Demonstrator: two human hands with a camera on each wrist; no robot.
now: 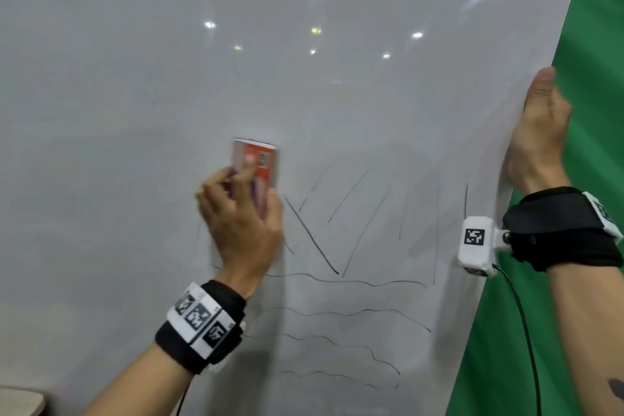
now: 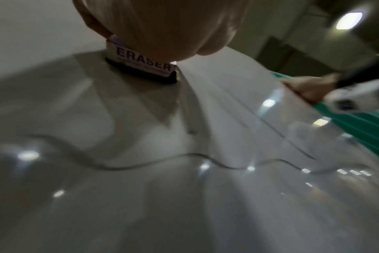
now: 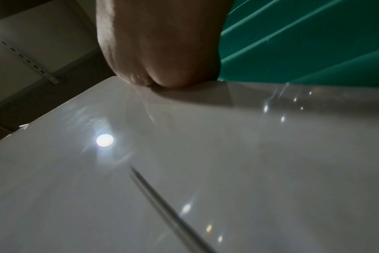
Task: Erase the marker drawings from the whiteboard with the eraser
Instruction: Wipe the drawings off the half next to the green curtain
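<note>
Eraser (image 1: 257, 165) clamped in left hand (image 1: 241, 223), felt flat on whiteboard (image 1: 135, 145) for wiping drawings (image 1: 337, 280); right hand (image 1: 537, 135) clasps the board's right edge, likely steadying it.

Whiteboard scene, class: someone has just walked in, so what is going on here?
A person is wiping a whiteboard. The left hand grips the eraser and presses it flat against the board, just left of the slanted marker lines. The right hand holds the board's right edge, beside a green curtain. Slanted strokes and wavy lines below are not yet erased.
</note>
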